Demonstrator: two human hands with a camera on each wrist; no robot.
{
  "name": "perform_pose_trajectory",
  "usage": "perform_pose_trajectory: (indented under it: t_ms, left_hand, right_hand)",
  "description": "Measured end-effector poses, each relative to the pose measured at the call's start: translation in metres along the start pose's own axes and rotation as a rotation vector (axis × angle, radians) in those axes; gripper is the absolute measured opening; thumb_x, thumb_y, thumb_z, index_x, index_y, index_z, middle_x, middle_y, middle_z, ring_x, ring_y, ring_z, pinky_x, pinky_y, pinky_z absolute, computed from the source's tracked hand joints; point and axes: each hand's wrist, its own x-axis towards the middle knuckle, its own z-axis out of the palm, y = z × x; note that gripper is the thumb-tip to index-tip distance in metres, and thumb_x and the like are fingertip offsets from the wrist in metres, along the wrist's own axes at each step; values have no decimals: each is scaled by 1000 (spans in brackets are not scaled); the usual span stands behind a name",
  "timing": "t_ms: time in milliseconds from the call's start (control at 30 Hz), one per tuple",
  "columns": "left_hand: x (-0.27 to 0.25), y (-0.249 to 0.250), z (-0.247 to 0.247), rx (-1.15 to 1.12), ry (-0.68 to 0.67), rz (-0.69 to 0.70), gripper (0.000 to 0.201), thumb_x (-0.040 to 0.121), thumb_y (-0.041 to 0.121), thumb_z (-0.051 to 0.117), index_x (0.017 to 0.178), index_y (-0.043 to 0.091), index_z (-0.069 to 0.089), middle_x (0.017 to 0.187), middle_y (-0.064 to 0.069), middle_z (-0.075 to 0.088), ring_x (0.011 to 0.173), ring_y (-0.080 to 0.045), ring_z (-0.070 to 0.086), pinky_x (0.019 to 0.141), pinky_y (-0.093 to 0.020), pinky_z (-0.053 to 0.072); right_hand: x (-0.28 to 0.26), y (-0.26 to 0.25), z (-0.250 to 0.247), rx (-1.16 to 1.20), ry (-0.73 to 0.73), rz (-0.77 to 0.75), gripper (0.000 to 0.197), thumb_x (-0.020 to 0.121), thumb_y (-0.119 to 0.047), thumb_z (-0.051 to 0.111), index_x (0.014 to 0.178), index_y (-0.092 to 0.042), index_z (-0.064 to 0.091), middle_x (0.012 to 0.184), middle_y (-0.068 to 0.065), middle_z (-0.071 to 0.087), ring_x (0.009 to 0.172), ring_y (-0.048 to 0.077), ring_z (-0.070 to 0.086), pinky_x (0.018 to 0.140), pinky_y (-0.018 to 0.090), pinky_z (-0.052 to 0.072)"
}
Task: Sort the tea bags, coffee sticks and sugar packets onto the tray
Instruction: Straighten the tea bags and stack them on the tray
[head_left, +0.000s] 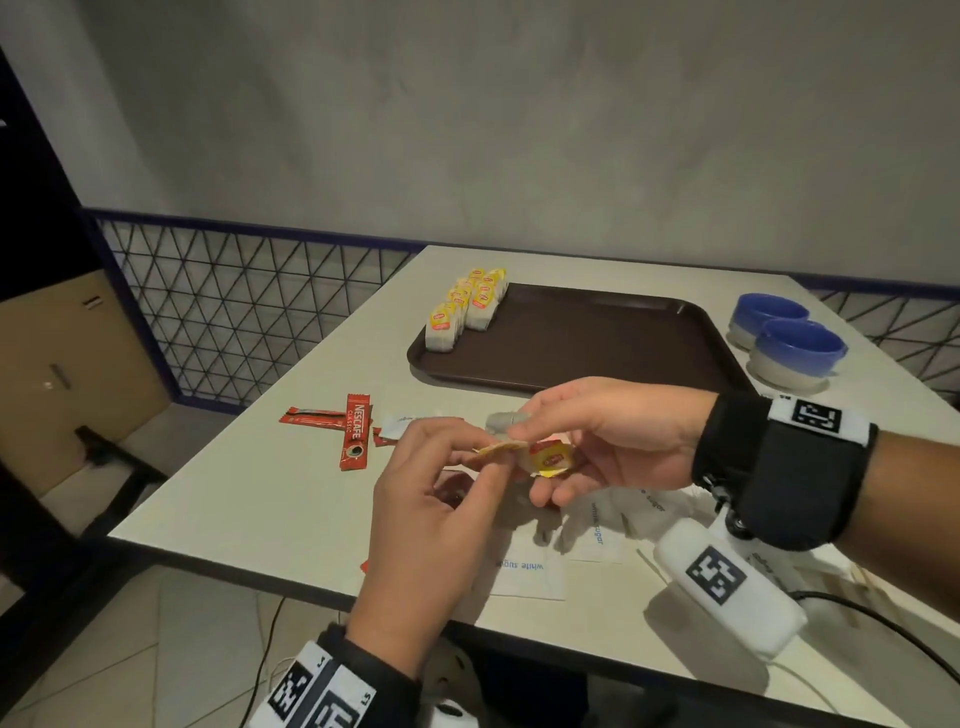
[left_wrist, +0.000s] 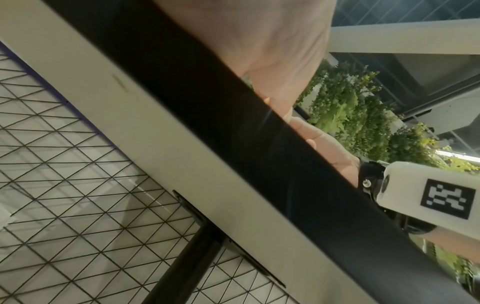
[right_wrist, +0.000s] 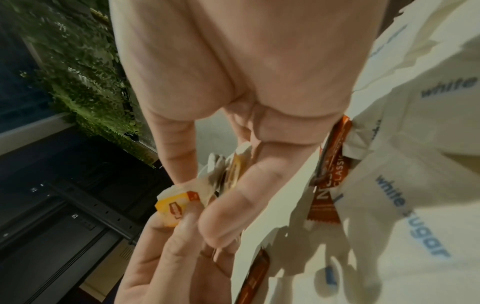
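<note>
Nearest, at the table's (head_left: 249, 499) front edge, white sugar packets (head_left: 524, 571) lie flat in a loose spread under and to the right of the hands, their blue print readable; in the right wrist view they overlap one another (right_wrist: 405, 205), with a coffee stick (right_wrist: 328, 185) tucked partly beneath them. Above them both hands meet in the air. The left hand (head_left: 431, 514) has its fingers curled inward, thumb and fingertips pinching the yellow tag (head_left: 501, 448) of a tea bag. The right hand (head_left: 608, 441) faces it, thumb on top and fingers curled below, gripping a small bunch of tea bags (head_left: 548, 457) whose yellow and red label shows between the two hands; the right wrist view shows several bags (right_wrist: 223, 174) fanned between thumb and fingers. The left wrist view shows mostly the table's dark edge and underside, so the left fingers cannot be judged from it. Farther out, to the left of the hands, two red coffee sticks (head_left: 353, 436) lie crossed on the tabletop. Beyond them sits the brown tray (head_left: 597, 343), with two rows of tea bags (head_left: 467, 306) standing on edge in its far left corner. Right of the tray, two blue and white bowls (head_left: 795, 348) stand side by side.
</note>
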Motion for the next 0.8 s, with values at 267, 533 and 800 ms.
perform_pose_trajectory:
  t_ms: [267, 533, 800]
  left_hand:
    - [1, 2, -2, -96, 48, -114, 13, 87, 17, 81, 89, 30, 78, 109, 10, 72, 104, -25, 71, 81, -53, 61]
    - [7, 1, -9, -320, 172, -372, 5, 91, 17, 74, 95, 17, 78, 88, -2, 78, 80, -19, 75, 65, -28, 61]
    - [8, 1, -7, -322, 101, -376, 21, 91, 17, 76, 110, 23, 71, 86, -6, 78, 81, -22, 76, 67, -34, 60]
  right_hand:
    - [-5, 5, -7, -45, 12, 3, 28, 95, 7, 62, 122, 11, 62, 109, 32, 68, 83, 26, 73, 70, 25, 63]
    - [-19, -3, 0, -577, 154, -121, 21, 92, -4, 70, 110, -14, 76, 108, 21, 73, 80, 21, 67, 72, 30, 57]
    - [-33, -22, 21, -770, 82, -264, 30, 83, -8, 82, 110, -15, 71, 95, 14, 76, 88, 37, 72, 89, 54, 56]
